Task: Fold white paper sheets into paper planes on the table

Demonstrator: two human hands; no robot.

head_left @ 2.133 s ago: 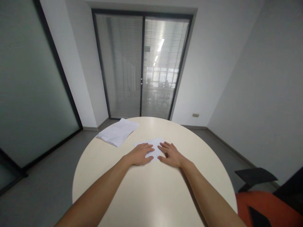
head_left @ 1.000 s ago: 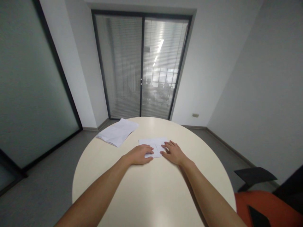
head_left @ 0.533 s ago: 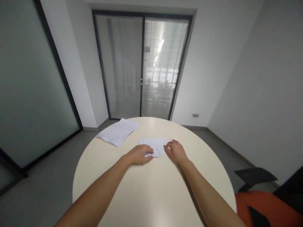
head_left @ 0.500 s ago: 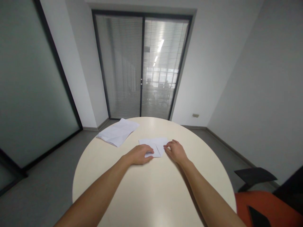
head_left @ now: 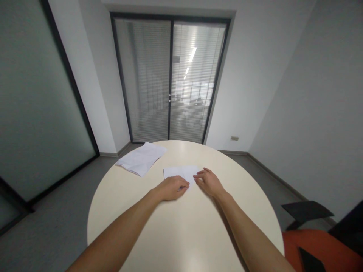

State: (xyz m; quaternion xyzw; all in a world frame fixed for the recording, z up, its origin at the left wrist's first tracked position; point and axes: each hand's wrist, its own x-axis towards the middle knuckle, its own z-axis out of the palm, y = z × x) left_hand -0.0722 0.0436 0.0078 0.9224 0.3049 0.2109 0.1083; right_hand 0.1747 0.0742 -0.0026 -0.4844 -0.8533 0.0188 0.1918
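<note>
A small folded white paper (head_left: 178, 172) lies near the middle of the round cream table (head_left: 184, 226). My left hand (head_left: 171, 187) rests on the paper's near left part, fingers curled and pressing down on it. My right hand (head_left: 208, 181) sits at the paper's right edge, its fingertips pinched on that edge. The paper's near part is hidden under both hands.
A stack of white sheets (head_left: 141, 158) lies at the table's far left edge. An orange chair with a black armrest (head_left: 307, 211) stands at the lower right. Glass doors with blinds (head_left: 170, 79) are beyond the table.
The paper has shifted and turned slightly to the left. My left hand slid rightward over it with fingers curling; my right hand closed from flat fingers to a pinch at the paper's right edge.
</note>
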